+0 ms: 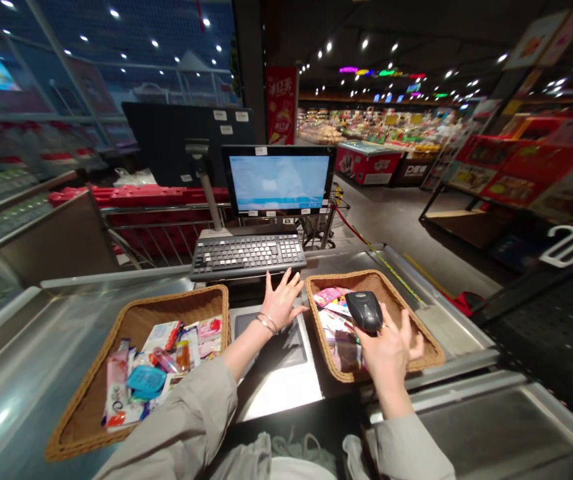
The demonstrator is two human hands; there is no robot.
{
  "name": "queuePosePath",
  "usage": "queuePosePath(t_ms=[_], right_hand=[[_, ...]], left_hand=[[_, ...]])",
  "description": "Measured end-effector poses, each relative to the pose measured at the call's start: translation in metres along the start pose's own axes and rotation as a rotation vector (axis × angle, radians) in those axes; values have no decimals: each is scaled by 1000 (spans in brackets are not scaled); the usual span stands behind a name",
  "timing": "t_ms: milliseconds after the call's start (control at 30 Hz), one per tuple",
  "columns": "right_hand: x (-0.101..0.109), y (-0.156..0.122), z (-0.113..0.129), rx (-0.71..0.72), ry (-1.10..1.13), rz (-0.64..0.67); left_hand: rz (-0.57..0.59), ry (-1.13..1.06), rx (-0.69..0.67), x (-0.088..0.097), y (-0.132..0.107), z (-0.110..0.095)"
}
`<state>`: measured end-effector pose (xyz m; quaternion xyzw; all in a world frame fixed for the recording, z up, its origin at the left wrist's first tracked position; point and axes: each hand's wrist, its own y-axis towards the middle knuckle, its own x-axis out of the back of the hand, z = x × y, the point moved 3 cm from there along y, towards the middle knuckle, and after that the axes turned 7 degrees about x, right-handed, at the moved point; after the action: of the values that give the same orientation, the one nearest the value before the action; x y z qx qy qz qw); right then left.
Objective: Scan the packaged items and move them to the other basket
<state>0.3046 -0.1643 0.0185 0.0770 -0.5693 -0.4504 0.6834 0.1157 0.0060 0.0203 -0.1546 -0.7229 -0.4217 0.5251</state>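
Observation:
My left hand (281,301) is stretched out with its fingers spread at the near edge of a black keyboard (249,255), and holds nothing. In my right hand (389,350) is a black handheld barcode scanner (365,311), held over the right wicker basket (333,369). Below the scanner, small packaged goods (333,320) lie in that basket, partly hidden by my hand. A second wicker basket (83,393) stands left of my left forearm. It contains several colourful packages, among them a blue plastic item (146,381).
Behind the keyboard stands a lit monitor (280,179), with a dark second screen (176,143) to its left. Between the baskets lies a flat counter plate (286,387). A metal cart (156,233) stands behind the counter, and a white hook (561,247) juts in at right.

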Motion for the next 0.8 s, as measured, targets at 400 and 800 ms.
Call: queuePosePath(t_ms=[400, 800], right_hand=[[-22, 8, 61, 96, 112, 7], [-47, 0, 112, 243, 217, 107]], left_hand=[[-13, 114, 248, 32, -67, 69], [47, 185, 493, 55, -140, 132]])
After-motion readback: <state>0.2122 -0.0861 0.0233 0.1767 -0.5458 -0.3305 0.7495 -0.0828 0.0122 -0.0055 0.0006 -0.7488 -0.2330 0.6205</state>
